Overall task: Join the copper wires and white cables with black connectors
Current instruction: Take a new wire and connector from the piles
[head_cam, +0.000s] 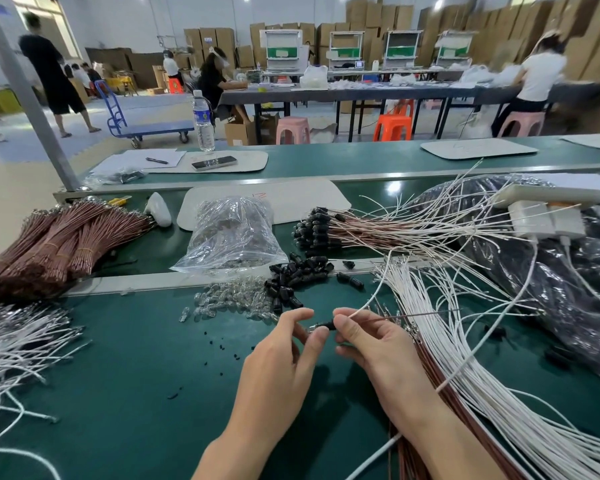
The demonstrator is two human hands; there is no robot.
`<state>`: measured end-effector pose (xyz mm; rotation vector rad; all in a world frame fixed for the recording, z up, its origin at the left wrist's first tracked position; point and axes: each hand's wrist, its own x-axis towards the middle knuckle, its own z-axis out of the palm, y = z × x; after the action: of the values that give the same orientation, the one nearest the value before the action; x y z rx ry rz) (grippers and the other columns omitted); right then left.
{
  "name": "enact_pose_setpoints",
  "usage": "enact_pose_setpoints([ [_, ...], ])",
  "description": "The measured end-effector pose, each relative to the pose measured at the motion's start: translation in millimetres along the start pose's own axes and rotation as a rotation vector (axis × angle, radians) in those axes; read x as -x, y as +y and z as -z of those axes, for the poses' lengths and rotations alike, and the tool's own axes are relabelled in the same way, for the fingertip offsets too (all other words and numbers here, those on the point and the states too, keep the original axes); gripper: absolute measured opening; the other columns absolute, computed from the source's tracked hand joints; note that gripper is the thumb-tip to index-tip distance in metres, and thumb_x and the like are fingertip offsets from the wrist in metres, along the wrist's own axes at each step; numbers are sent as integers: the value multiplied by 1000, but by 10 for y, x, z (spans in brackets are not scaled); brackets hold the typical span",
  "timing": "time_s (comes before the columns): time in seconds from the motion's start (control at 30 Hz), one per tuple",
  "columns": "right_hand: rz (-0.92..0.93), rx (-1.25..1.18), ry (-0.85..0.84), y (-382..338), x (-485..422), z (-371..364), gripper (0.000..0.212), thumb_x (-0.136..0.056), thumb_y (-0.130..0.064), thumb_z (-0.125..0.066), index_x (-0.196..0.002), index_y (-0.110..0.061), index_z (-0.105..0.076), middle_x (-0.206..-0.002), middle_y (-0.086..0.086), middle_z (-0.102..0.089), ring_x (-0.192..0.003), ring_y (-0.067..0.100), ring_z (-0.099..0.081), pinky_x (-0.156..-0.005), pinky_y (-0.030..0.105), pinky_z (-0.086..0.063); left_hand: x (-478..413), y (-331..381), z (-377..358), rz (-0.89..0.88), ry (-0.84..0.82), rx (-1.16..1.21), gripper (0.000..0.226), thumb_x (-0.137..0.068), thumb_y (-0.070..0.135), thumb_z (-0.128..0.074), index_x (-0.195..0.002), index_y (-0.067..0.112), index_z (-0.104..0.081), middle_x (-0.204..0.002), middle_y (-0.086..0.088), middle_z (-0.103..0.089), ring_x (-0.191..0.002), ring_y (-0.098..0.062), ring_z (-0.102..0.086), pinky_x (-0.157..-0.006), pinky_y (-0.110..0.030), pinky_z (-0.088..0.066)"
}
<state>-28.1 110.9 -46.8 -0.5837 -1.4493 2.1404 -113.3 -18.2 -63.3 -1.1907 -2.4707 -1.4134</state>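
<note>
Centre of the frame, low: your left hand [284,348] and your right hand [371,344] meet over the green desk [118,393], and both pinch one black connector [324,326] between thumb and forefinger. The left hand's fingers are curled on its left end, where a small metal part shows. The right hand's fingers are clamped on its right end.

From the right hand's grip a white cable [371,299] rises toward the upper right, and a thin copper wire [423,315] runs level to the right.

Just above the hands lie a loose pile of black connectors [291,278] and, to its left, a scatter of clear bulbs [222,301]. A clear plastic bag [232,233] stands behind the bulbs.

Right of the frame: a fan of white cables [465,341] spreads across the desk, with copper wires beneath its lower edge. Left of the frame: banded bundles of copper wire [59,244], and below them more white cables [14,341]. Upper centre right: joined wires with connectors fitted [326,226], lying in a heap.
</note>
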Motion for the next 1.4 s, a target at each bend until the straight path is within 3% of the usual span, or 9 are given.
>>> enact_pose_setpoints([
  [0.13,50,142,-21,19,26,-36,26,-68,-30,-80,-89,-15,-77,-86,6,-78,-82,16,-75,-66,20,-57,0,24,7,2,-37,-144,50,-89,79,-19,-105,42,-49,-63,19,-57,-60,0,-52,-57,-26,-36],
  [0.2,63,168,-22,25,32,-48,27,-69,-32,-81,-90,-15,-77,-87,7,-78,-84,17,-75,-68,22,-58,2,38,5,14,-39,-197,52,-88,80,-15,-100,40,-45,-57,15,-54,-57,-1,-53,-55,-25,-37],
  [0.33,56,131,-11,19,27,-42,39,-66,-37,-83,-95,-12,-75,-89,8,-78,-87,18,-75,-68,21,-57,-13,26,-3,88,14,-233,47,-88,79,-16,-97,39,-39,-56,9,-56,-55,-1,-55,-52,-18,-36],
  [0.47,49,93,-38,28,25,-35,27,-74,-29,-77,-95,-13,-75,-94,11,-78,-94,23,-75,-68,21,-57,-20,19,-32,129,31,-272,50,-89,77,-11,-91,36,-38,-57,7,-59,-55,-5,-57,-54,-22,-42],
  [0.7,26,57,-80,50,5,-26,28,-76,-28,-75,-98,-11,-73,-98,11,-78,-95,25,-75,-70,20,-57,-20,24,-67,121,24,-361,50,-87,72,4,-81,35,-29,-57,8,-55,-48,-3,-47,-47,-19,-26],
  [0.83,13,51,-101,65,5,-22,31,-78,-26,-72,-101,-5,-69,-99,11,-78,-96,25,-75,-73,21,-58,-7,7,-87,55,29,-428,42,-91,61,7,-81,31,-20,-60,5,-53,-47,-10,-47,-46,-25,-37],
  [1.03,3,93,-122,83,1,0,11,-95,-10,-63,-102,-3,-65,-99,9,-78,-95,23,-75,-75,21,-58,-8,-6,-89,57,15,-482,45,-90,60,12,-83,31,-21,-56,8,-49,-43,-8,-38,-44,-19,-24],
  [1.27,-13,82,-175,69,9,2,12,-99,-10,-58,-106,0,-60,-100,9,-78,-97,22,-75,-76,21,-57,-18,-30,-96,61,-4,-487,46,-88,58,16,-83,31,-21,-57,8,-50,-45,-9,-39,-45,-19,-24],
  [1.4,-5,50,-169,72,6,-18,24,-92,-22,-65,-107,-3,-63,-104,10,-77,-100,24,-74,-77,22,-57,-21,-27,-75,88,23,-338,45,-87,63,8,-81,32,-24,-57,5,-52,-49,-8,-45,-48,-20,-28],
])
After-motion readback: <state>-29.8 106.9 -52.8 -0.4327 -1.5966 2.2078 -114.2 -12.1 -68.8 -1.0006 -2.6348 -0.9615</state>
